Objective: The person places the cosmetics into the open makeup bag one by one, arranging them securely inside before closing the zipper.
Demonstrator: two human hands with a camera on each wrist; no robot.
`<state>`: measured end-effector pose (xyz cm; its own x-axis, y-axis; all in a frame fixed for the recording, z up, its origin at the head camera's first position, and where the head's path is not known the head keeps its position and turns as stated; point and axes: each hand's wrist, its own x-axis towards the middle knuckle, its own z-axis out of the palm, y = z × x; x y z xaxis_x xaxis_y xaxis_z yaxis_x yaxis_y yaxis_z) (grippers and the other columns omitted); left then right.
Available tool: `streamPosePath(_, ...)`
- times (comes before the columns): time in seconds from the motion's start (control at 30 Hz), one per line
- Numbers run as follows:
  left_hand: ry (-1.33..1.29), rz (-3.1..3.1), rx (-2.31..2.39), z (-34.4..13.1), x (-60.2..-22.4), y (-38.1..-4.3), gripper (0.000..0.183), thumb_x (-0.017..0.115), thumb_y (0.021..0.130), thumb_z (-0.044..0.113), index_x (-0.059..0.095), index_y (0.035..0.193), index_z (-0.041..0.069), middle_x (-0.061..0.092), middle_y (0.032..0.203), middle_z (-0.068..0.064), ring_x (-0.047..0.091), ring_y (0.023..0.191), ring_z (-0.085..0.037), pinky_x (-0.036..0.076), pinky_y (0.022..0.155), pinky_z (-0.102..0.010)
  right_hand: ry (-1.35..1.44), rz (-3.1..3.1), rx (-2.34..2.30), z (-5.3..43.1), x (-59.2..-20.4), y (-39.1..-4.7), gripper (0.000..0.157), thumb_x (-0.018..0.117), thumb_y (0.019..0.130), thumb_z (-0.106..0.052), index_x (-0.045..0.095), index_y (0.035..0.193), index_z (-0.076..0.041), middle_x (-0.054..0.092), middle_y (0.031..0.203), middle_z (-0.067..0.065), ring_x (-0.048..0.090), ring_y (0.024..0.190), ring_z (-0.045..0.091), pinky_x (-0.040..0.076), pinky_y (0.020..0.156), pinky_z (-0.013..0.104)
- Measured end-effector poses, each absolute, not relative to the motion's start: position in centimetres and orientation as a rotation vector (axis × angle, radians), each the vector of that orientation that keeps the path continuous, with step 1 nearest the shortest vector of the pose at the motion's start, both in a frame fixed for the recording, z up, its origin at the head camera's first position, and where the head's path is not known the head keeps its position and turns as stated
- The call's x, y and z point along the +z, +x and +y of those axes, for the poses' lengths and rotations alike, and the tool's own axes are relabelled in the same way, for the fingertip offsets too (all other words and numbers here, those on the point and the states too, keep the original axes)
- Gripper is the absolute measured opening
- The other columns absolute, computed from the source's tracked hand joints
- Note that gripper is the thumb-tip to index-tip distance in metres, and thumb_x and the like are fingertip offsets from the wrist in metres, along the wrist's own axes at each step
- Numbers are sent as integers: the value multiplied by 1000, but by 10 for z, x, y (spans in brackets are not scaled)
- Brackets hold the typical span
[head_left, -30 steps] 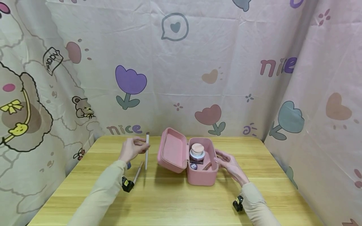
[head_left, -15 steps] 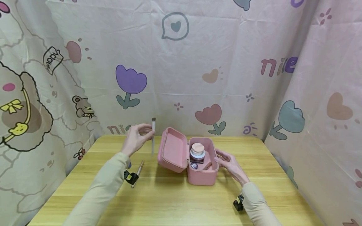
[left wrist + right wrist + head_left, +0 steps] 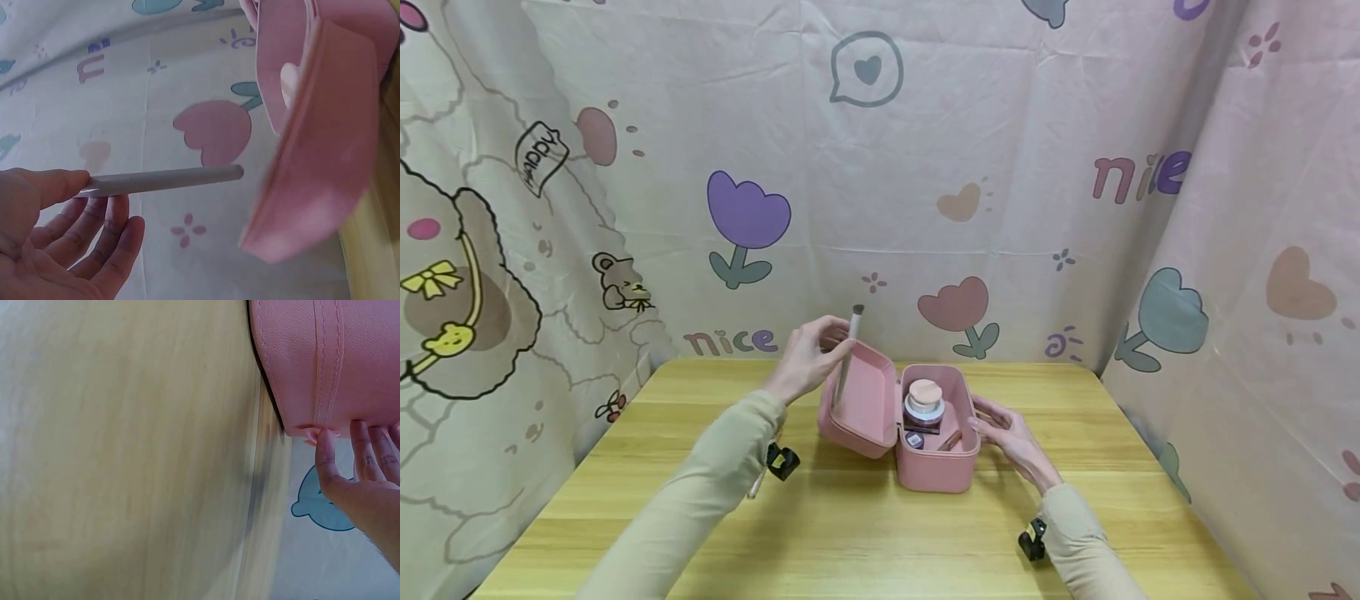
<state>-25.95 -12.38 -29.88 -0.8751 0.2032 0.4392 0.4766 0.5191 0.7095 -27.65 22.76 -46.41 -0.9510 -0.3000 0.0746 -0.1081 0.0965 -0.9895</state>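
My left hand [image 3: 808, 358] pinches a makeup brush [image 3: 854, 327] by its pale handle between thumb and fingertips. Its dark bristles point up, and the handle's lower end overlaps the raised lid [image 3: 867, 392] of a pink cosmetic case in the head view. In the left wrist view the handle [image 3: 169, 180] points toward the case, with a gap before the lid. The case's body [image 3: 934, 472] stands upright, lid folded out to the left. My right hand [image 3: 1011, 437] touches its right wall with extended fingers; in the right wrist view the thumb lies by a small pink tab [image 3: 310, 434].
Inside the case are a round jar [image 3: 922, 414] with a pale pink top, a small purple-and-white item [image 3: 913, 441] and a brown stick [image 3: 950, 441]. A slim stick [image 3: 756, 486] lies on the wooden table [image 3: 865, 542], partly hidden under my left wrist. Patterned curtains surround the table.
My left hand has lifted the brush and carried it right, from beside the case to over the lid. My right hand and the case have stayed in place.
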Motion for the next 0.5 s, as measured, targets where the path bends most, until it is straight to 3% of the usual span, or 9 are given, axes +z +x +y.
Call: streamPosePath(0.5, -664, -2571, -1239, -64, -314, -265, 20, 68, 95, 8, 66, 112, -1, 75, 105, -17, 74, 95, -30, 61, 87, -37, -387, 2182, -2019, 227, -466, -279, 64, 60, 100, -12, 30, 154, 6, 31, 161, 26, 34, 147, 44, 56, 99, 31)
